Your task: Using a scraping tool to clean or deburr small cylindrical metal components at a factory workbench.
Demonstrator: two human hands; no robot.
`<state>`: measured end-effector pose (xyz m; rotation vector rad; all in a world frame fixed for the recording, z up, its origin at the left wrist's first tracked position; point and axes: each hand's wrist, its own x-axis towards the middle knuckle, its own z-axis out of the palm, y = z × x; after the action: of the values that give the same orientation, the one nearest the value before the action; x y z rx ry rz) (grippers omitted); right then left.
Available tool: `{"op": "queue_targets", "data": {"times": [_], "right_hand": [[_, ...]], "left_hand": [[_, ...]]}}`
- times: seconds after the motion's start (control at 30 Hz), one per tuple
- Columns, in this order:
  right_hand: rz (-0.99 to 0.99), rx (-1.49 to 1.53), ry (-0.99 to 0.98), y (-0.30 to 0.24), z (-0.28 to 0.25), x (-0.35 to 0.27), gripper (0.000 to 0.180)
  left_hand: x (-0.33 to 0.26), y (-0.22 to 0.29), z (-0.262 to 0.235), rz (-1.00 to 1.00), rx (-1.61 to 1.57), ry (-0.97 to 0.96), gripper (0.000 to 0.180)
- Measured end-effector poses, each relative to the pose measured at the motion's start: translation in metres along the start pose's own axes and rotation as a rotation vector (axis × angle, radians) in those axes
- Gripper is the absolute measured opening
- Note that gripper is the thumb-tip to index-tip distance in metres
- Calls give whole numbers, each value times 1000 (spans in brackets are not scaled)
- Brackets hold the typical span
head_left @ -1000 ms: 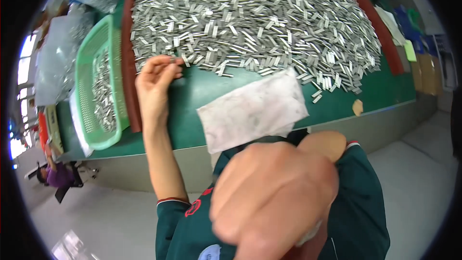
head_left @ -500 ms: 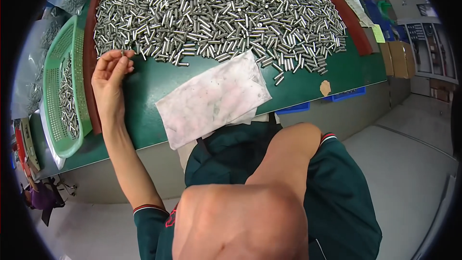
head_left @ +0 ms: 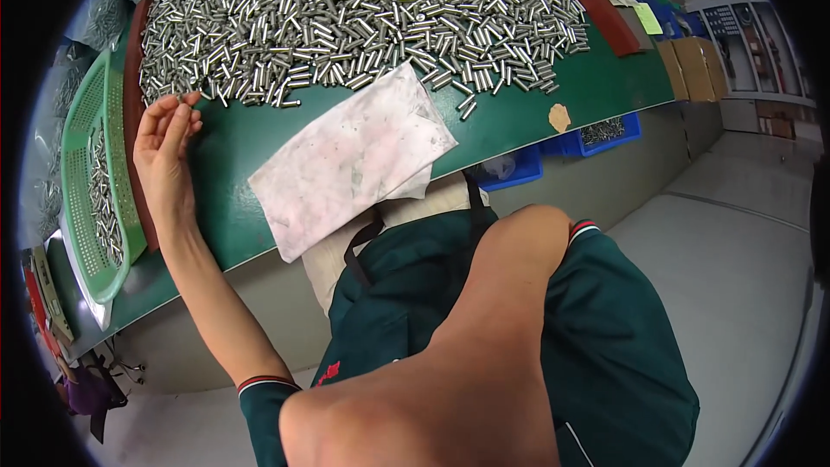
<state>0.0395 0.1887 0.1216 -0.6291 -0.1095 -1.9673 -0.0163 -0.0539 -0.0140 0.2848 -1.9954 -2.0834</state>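
far left, a green perforated basket (head_left: 86, 130) holding some pins. next, the left hand (head_left: 164, 151) lies palm-up on the green table (head_left: 519, 117), fingers loosely spread, fingertips just touching the near-left edge of the heap of short metal pins (head_left: 346, 17); the heap lies up and to the right of it, its pins pointing every way. centre, a stained white cloth (head_left: 346, 160). the right hand is out of view, only its raised arm (head_left: 467, 363) showing, so the left is nearer.
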Motion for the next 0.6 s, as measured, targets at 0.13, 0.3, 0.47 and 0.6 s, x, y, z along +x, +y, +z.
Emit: {"op": "queue_targets", "data": {"times": [0.13, 0.3, 0.47, 0.6], "right_hand": [[29, 113, -26, 6, 7, -7, 15], [487, 223, 44, -9, 26, -18, 10], [-61, 12, -250, 17, 8, -25, 16], [-75, 83, -175, 23, 9, -19, 22]], "left_hand": [[-2, 0, -1, 23, -13, -13, 16], [-3, -2, -4, 5, 10, -3, 18], [3, -5, -13, 12, 31, -10, 18], [7, -8, -13, 8, 28, -19, 18]]}}
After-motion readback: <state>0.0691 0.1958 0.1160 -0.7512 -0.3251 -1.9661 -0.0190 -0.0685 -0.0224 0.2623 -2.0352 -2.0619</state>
